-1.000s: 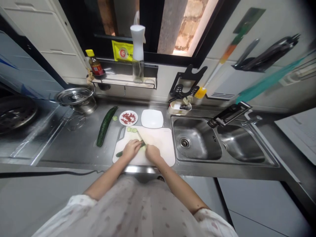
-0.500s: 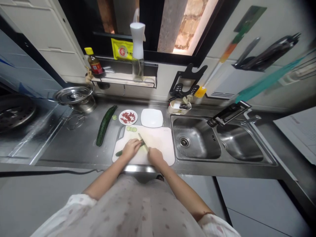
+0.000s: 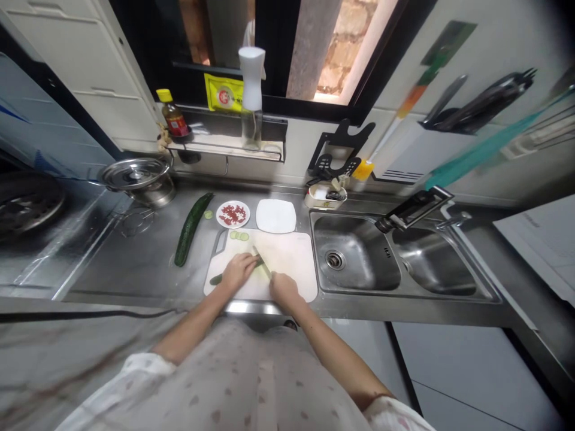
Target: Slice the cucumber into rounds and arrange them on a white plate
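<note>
A white cutting board (image 3: 291, 263) lies on the steel counter. On it my left hand (image 3: 239, 270) is closed over a cucumber piece (image 3: 216, 279), whose dark end sticks out to the left under my wrist. My right hand (image 3: 284, 288) grips a knife (image 3: 263, 261) by its handle, the narrow blade slanting up and left beside the fingertips of my left hand. Pale green shows by the blade; what is cut there is too small to tell. Several cucumber slices (image 3: 239, 236) rest at the board's upper left.
Left of the board lies a long whole cucumber (image 3: 192, 230). Behind the board stand a plate of red and white bits (image 3: 233, 214) and a white square plate (image 3: 275, 216). A double sink (image 3: 359, 251) is at the right, a lidded steel pot (image 3: 148, 182) at the back left.
The view has shifted slightly. Both hands, the knife and the cucumber piece stay in nearly the same place on the board.
</note>
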`<act>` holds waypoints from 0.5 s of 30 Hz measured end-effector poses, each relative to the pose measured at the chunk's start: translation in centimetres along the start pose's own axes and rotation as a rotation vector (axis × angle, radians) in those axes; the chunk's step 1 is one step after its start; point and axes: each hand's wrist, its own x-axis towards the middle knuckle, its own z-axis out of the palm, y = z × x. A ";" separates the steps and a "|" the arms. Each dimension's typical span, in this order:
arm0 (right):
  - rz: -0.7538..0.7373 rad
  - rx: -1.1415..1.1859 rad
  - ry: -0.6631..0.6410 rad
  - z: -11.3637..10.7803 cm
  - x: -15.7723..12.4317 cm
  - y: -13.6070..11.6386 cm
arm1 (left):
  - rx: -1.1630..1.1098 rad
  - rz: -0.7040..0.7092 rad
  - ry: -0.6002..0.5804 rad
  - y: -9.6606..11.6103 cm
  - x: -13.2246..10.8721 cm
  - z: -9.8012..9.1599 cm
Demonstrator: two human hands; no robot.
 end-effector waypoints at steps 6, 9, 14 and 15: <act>-0.017 0.004 0.019 -0.2 0.6 -0.3 | 0.001 -0.010 -0.004 -0.3 -0.1 0.3; -0.026 0.012 0.028 -0.5 1.4 -0.7 | 0.007 -0.005 -0.001 -0.3 -0.1 0.3; -0.009 0.025 0.029 -0.6 1.4 -0.7 | 0.000 -0.001 0.009 -0.3 -0.1 0.3; -0.007 0.030 0.026 -0.5 1.2 -0.6 | -0.003 -0.001 0.007 -0.3 -0.1 0.3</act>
